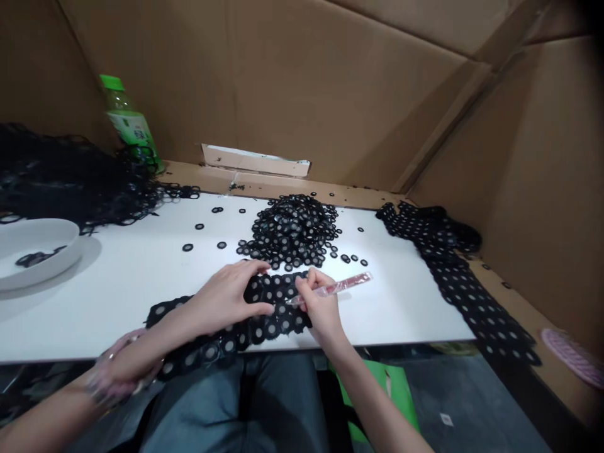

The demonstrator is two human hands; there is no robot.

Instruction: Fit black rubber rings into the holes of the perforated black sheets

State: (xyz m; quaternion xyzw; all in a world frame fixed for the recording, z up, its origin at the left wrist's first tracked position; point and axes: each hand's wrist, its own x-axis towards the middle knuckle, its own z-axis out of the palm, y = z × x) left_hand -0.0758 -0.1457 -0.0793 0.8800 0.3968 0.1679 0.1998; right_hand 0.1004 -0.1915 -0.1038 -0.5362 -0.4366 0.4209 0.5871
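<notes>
A black strip with rows of pale round centres lies along the table's front edge, part of it hanging toward my lap. My left hand rests on this strip, thumb and fingers spread apart. In my right hand is a slim red-handled tool wrapped in clear plastic. Its narrow tip points left and down at the strip; whether it touches cannot be made out. Just beyond both hands is a heap of small black rings with pale centres, several of them scattered around it.
A white bowl with a few black pieces stands at left, before a tangled black pile. Behind is a green-capped bottle. Another dotted black strip drapes over the table's right side. Cardboard walls enclose the white table.
</notes>
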